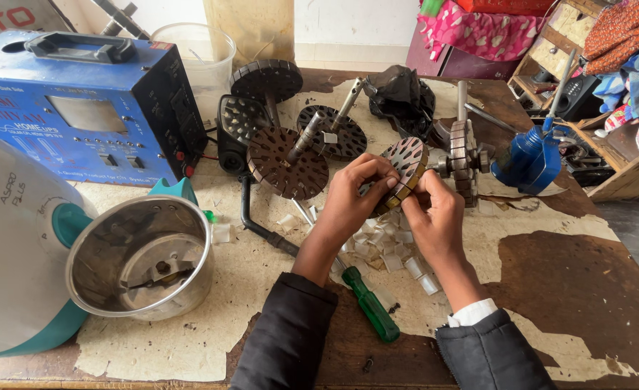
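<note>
Hands: left (352,198) and right (435,209) both grip slotted metal disc (406,162) | above table (550,274)

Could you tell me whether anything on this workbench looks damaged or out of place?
Yes: the table covering is torn away in large patches, baring dark wood, and small white scraps lie scattered beneath both hands.

A worn brown worktop (565,274) with flaking cream covering stands against a pale wall (355,25); to the right, wooden shelves (626,170) and heaped colourful cloth (478,29), in soft daylight
</note>
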`<state>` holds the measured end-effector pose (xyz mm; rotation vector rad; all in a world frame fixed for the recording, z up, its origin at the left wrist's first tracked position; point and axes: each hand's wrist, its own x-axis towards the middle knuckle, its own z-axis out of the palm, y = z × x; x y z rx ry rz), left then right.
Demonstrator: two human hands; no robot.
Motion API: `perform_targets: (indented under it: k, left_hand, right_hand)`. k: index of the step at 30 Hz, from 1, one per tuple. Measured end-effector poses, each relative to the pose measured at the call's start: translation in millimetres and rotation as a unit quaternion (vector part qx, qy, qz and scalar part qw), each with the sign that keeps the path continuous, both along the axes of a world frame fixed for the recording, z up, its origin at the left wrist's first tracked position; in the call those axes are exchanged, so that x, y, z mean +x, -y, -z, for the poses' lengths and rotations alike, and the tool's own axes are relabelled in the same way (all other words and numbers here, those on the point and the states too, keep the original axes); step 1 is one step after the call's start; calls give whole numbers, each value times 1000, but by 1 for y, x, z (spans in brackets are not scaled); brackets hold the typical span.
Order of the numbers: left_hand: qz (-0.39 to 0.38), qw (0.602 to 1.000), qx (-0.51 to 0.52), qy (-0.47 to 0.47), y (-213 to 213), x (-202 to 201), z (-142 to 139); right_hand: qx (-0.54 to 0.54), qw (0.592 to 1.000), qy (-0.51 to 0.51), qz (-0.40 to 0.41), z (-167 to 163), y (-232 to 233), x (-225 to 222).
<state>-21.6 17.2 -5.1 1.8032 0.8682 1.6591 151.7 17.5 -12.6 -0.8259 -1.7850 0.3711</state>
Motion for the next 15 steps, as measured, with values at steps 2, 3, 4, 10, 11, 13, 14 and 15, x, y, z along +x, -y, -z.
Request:
perform_targets:
  k: [2, 3, 4, 10, 11, 13, 14, 15]
  left_hand:
    - [-8, 1000, -11, -3, 0, 1, 0]
    - [-11, 1000, -17, -5, 0, 1, -1]
    - [1, 1000, -21, 2, 0, 1, -1]
    - [15, 998, 37, -42, 11, 4, -6]
    - [-4, 996, 61, -63, 13, 5, -8]
    - [-32, 993, 65, -93, 17, 5, -10]
    - [-42, 993, 45, -102, 19, 5, -11]
    - [-53, 992, 27, -110, 21, 6, -12]
  right_hand:
    - [-16, 997, 24, 70, 3, -8, 1]
    - [-24, 994, 36, 105, 4, -11, 2]
    - [-19, 994, 35, 103, 4, -11, 2]
    - [32, 990, 57, 128, -9, 1, -2]
    - [24, 990, 45, 129, -11, 2, -3]
    - [53, 985, 58, 153, -13, 5, -4]
    - [91, 977, 83, 175, -14, 6, -3]
    - [131, 966, 108, 196, -14, 6, -3]
